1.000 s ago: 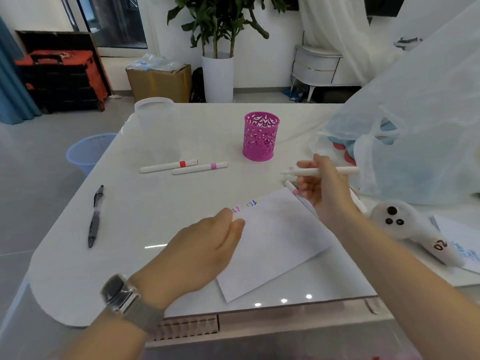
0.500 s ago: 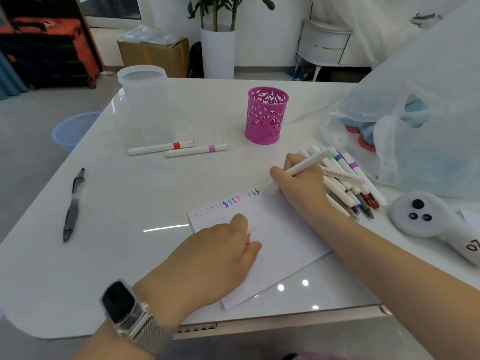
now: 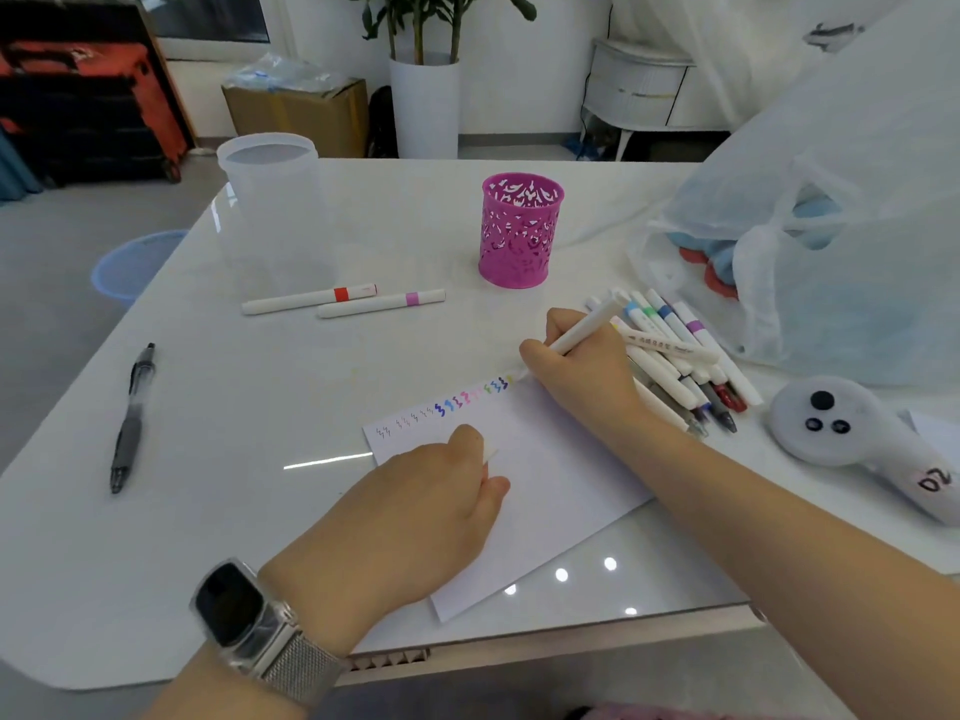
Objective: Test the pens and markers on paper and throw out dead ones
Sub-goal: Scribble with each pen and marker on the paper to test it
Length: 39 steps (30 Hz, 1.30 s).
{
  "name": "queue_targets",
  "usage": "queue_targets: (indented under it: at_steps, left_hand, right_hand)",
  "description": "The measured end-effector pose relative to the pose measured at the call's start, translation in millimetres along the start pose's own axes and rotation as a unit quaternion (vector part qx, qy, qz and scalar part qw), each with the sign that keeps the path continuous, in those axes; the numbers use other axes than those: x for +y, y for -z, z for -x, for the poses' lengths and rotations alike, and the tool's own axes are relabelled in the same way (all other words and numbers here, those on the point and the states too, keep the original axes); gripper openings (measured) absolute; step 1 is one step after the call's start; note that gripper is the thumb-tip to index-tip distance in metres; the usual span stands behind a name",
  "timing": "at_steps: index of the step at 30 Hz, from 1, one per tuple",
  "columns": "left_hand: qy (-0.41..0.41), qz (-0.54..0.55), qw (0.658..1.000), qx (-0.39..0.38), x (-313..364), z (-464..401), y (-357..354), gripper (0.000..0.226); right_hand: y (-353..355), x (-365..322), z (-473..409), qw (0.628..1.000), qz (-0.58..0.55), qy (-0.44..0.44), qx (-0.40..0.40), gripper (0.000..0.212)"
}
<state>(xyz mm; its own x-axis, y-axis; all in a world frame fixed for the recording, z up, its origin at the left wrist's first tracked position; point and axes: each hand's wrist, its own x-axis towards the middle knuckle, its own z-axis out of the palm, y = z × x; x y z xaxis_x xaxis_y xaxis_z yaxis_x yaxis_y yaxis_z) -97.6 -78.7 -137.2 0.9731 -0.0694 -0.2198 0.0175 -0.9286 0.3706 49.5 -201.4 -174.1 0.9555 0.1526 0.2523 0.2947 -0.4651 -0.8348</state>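
The right hand [image 3: 582,376] has its grip closed round a white marker [image 3: 584,327], tip at the far edge of the paper [image 3: 545,491] on the counter [image 3: 260,511]; the left hand [image 3: 415,517] rests on the sheet, pinching what seems a cap; testing is under way; next, judge the mark, then keep or discard.

The right hand [image 3: 582,371] gripped a white marker [image 3: 582,330], tip at the paper's [image 3: 561,475] far edge beside a row of coloured squiggles [image 3: 457,400]. The left hand [image 3: 415,517] rested on the paper, pinching a small white cap [image 3: 491,453]. More markers [image 3: 675,350] lay just right.
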Motion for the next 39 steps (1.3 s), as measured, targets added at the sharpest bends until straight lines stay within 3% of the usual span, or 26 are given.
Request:
queue_targets:
  at_steps: [6, 8, 11, 13, 17, 21, 23, 26, 29, 39]
  left_hand:
    - [-0.007, 0.006, 1.000, 0.001, -0.5, 0.9, 0.7, 0.033]
    - [-0.013, 0.012, 1.000, 0.009, -0.6, 1.7, 0.7, 0.032]
    - [-0.014, 0.055, 0.998, 0.027, -1.2, 3.4, 0.5, 0.031]
    - [-0.025, 0.069, 0.996, 0.049, -3.6, 3.6, 1.1, 0.027]
    - [-0.041, 0.077, 0.988, 0.129, -5.7, 3.2, 6.1, 0.019]
    - [-0.022, 0.155, 0.969, 0.193, 1.9, 6.8, 12.2, 0.020]
    - [-0.017, 0.202, 0.955, 0.216, 4.2, 9.4, 13.9, 0.015]
    - [-0.025, 0.251, 0.937, 0.242, 4.7, 15.1, 16.1, 0.011]
    - [-0.033, 0.269, 0.928, 0.256, 4.5, 20.0, 19.2, 0.010]
    - [-0.044, 0.281, 0.927, 0.246, 4.6, 21.2, 21.8, 0.008]
  right_hand:
    - [2.3, -2.9, -1.0, 1.000, -0.011, -0.020, 0.002, 0.034]
    - [7.6, -7.1, -4.0, 0.991, -0.102, -0.076, 0.049, 0.032]
    - [28.2, -23.2, -6.7, 0.919, -0.327, -0.177, 0.132, 0.036]
    - [46.2, -35.7, -3.9, 0.897, -0.380, -0.178, 0.139, 0.036]
    - [72.6, -57.8, 14.0, 0.929, -0.336, -0.126, 0.096, 0.018]
    - [82.3, -74.1, 36.2, 0.898, -0.402, -0.178, 0.013, 0.033]
    - [79.6, -80.2, 50.3, 0.892, -0.416, -0.179, -0.005, 0.029]
    - [73.9, -87.3, 68.9, 0.909, -0.385, -0.158, 0.014, 0.019]
    - [70.9, -89.7, 73.7, 0.928, -0.343, -0.137, 0.051, 0.023]
    - [63.6, -90.8, 71.3, 0.927, -0.346, -0.135, 0.052, 0.028]
